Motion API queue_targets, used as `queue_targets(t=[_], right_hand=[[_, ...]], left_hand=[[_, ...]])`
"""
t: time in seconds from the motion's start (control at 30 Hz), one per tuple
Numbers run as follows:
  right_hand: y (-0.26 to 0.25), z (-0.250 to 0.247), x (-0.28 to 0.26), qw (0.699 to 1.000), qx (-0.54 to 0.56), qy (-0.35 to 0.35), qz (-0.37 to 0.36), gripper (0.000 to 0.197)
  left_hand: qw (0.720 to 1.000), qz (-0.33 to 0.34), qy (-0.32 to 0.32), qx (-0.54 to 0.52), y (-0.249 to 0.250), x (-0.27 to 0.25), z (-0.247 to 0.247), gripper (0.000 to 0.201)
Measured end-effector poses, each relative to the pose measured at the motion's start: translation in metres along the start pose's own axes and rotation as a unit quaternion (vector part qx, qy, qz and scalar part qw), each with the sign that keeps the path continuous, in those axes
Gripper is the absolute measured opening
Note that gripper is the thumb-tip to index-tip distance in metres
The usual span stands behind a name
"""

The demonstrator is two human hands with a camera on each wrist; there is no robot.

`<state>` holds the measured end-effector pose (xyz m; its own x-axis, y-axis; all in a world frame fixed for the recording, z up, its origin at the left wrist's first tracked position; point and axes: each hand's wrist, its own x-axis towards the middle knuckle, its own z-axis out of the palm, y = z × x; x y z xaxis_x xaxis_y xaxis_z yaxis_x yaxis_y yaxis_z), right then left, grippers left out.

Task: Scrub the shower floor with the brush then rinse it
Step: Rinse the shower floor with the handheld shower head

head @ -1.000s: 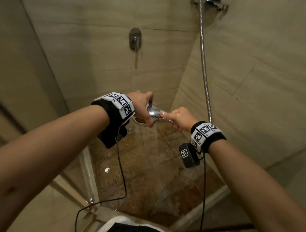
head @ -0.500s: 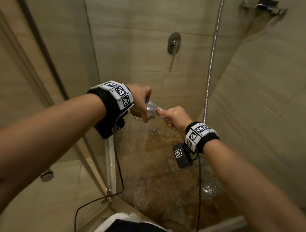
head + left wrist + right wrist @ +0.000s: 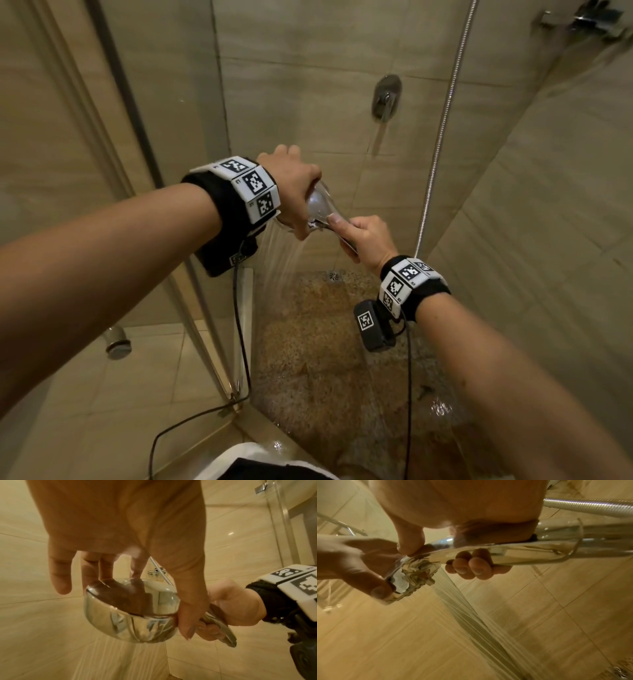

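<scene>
Your right hand (image 3: 364,240) wraps its fingers (image 3: 471,566) around the handle of the chrome shower head (image 3: 320,209), while your left hand (image 3: 294,186) pinches the round head between thumb and fingers. Water (image 3: 284,267) sprays down and to the left onto the wet, speckled brown shower floor (image 3: 318,359). A metal hose (image 3: 442,130) hangs along the beige tiled wall (image 3: 301,85), beside the wall valve (image 3: 386,97).
</scene>
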<state>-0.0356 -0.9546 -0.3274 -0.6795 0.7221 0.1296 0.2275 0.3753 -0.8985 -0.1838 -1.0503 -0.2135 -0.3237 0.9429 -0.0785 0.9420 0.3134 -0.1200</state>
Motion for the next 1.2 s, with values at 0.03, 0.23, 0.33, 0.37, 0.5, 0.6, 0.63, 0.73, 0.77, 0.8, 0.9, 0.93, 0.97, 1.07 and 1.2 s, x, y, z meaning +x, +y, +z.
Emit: queue_targets(t=[0.03, 0.23, 0.33, 0.37, 0.5, 0.6, 0.63, 0.73, 0.77, 0.8, 0.9, 0.93, 0.97, 1.07, 1.2], right_hand=[[-0.001, 0.0, 0.0, 1.0, 0.012, 0.003, -0.005, 0.059], [0.001, 0.001, -0.001, 0.999, 0.025, 0.019, -0.024, 0.059], [0.005, -0.006, -0.002, 0.999, 0.012, 0.03, -0.014, 0.063], [0.008, -0.011, -0.002, 0.999, -0.002, 0.036, -0.01, 0.064], [0.02, -0.034, -0.01, 0.996, -0.064, 0.062, -0.004, 0.065], [0.025, -0.05, -0.018, 0.991, -0.099, 0.088, -0.009, 0.064], [0.026, -0.055, -0.02, 0.989, -0.109, 0.1, -0.01, 0.066], [0.031, -0.065, -0.023, 0.983, -0.126, 0.13, -0.006, 0.079], [0.033, -0.069, -0.024, 0.982, -0.133, 0.135, -0.001, 0.086], [0.035, -0.072, -0.026, 0.98, -0.14, 0.138, 0.003, 0.09], [0.03, -0.079, -0.036, 0.977, -0.156, 0.145, 0.006, 0.092], [0.028, -0.08, -0.037, 0.976, -0.161, 0.148, 0.004, 0.091], [0.026, -0.083, -0.04, 0.974, -0.168, 0.154, 0.001, 0.087], [0.021, -0.089, -0.048, 0.965, -0.199, 0.169, -0.005, 0.073], [0.019, -0.094, -0.052, 0.956, -0.25, 0.155, 0.017, 0.069]], left_hand=[[1.0, 0.002, 0.005, 0.007, 0.001, 0.0, -0.003, 0.091], [0.999, 0.008, 0.015, 0.038, 0.006, 0.001, -0.009, 0.087], [0.999, 0.013, 0.01, 0.035, 0.012, 0.004, -0.009, 0.085], [0.999, 0.017, 0.009, 0.031, 0.016, 0.006, -0.009, 0.084], [0.999, 0.04, 0.015, 0.021, 0.036, 0.013, -0.004, 0.088], [0.997, 0.06, 0.027, 0.027, 0.051, 0.021, -0.002, 0.093], [0.997, 0.069, 0.034, 0.026, 0.056, 0.023, -0.003, 0.093], [0.995, 0.091, 0.043, 0.024, 0.066, 0.026, -0.008, 0.092], [0.994, 0.096, 0.046, 0.025, 0.068, 0.027, -0.009, 0.093], [0.993, 0.102, 0.05, 0.028, 0.072, 0.028, -0.01, 0.094], [0.991, 0.12, 0.056, 0.023, 0.079, 0.031, -0.01, 0.094], [0.99, 0.124, 0.058, 0.019, 0.08, 0.031, -0.01, 0.093], [0.99, 0.13, 0.06, 0.015, 0.083, 0.031, -0.01, 0.093], [0.988, 0.138, 0.07, 0.011, 0.088, 0.031, -0.01, 0.092], [0.99, 0.133, 0.049, -0.008, 0.092, 0.028, -0.006, 0.088]])
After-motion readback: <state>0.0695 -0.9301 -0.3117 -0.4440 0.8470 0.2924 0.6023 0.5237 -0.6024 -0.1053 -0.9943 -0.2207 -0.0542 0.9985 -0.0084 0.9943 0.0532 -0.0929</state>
